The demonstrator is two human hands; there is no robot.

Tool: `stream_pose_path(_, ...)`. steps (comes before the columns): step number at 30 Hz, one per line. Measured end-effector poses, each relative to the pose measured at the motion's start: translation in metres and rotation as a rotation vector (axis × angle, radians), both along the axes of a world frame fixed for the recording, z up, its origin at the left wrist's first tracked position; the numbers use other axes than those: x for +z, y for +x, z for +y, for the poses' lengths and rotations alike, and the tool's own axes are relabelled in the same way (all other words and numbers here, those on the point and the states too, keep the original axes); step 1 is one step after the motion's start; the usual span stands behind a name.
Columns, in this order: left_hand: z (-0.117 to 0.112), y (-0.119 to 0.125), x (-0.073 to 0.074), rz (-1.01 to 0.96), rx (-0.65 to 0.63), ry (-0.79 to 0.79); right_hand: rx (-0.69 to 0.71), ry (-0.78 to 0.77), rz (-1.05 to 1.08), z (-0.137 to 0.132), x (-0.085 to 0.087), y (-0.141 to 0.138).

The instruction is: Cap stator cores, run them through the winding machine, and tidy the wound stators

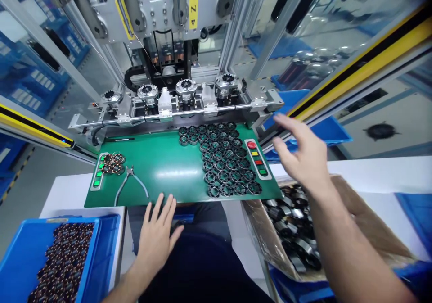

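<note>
- Two bare hands, both without a load, tell me this is a gap between grasps, as I judge it from my remote seat.
- Left hand [157, 235]: fingers straight and a little spread, thumb apart, holding nothing. The tips reach the front edge of the green counter [164, 152]; from this angle I cannot tell whether they touch it or hover.
- Right hand [303, 154]: raised in the air just right of the button panel [258, 159], thumb and fingers wide, nothing between them.
- Black rings [224, 159] stand in close rows on the counter's right half, with a short run reaching left along the back.
- Copper-wound pieces [114, 163] sit in a small cluster at the left, partly over the left button strip [97, 177]; the cutters [130, 171] lie beside them, handles splayed.
- Beyond the counter, I see dark pieces on top of the four metal holders [186, 87], so I take the loading there as done.
- Taking up a ring would call for fingers coming down from above and narrowing on one rim without nudging its neighbours; pressing a button would want one finger extended and the rest kept clear.
</note>
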State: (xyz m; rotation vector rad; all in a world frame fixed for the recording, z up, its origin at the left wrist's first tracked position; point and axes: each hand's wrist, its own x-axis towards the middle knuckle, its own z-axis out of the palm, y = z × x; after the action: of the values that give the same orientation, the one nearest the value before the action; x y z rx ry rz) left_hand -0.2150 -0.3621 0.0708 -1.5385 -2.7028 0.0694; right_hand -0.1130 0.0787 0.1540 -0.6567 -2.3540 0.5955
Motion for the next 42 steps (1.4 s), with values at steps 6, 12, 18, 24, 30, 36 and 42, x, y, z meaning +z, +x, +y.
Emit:
stream_pose_path(6,-0.043,0.043,-0.044,0.059,-0.038,0.125,-0.219,-0.239,-0.061,-0.042,-0.115,0.068)
stream_pose_path(12,-0.048,0.015,-0.023,-0.097,0.008,0.414,-0.245,-0.209,-0.018,-0.067,-0.148,0.069)
stream_pose_path(18,-0.042,-0.075,-0.001,-0.027,0.250,0.560,-0.248,-0.155,0.018,-0.068,-0.153,0.068)
stream_pose_path(24,-0.074,-0.112,-0.011,0.002,0.452,0.651,-0.229,-0.107,0.055,-0.072,-0.154,0.066)
stream_pose_path(30,-0.109,-0.127,-0.019,-0.057,0.463,0.714,-0.212,-0.072,0.026,-0.071,-0.153,0.067)
stream_pose_path(36,-0.116,-0.155,-0.028,-0.037,0.468,0.825,-0.116,-0.073,-0.056,-0.053,-0.137,0.083)
stream_pose_path(42,-0.121,-0.162,-0.017,-0.058,0.365,0.972,-0.316,-0.107,-0.073,-0.030,-0.127,0.193)
